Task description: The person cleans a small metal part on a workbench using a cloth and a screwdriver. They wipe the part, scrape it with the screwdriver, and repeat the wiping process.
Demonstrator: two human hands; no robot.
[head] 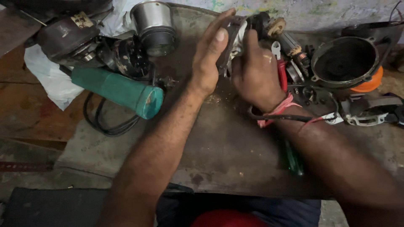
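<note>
Left hand [209, 52] lies flat, fingers extended, against the dark motor part [248, 29] at the far bench [227, 147] edge. Right hand [253, 71] is closed around that part. A green grinder [118, 90] lies well left.

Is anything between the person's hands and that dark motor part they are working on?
Nothing visible. The right hand grips the dark motor part directly, and the left hand lies flat against its side.
</note>
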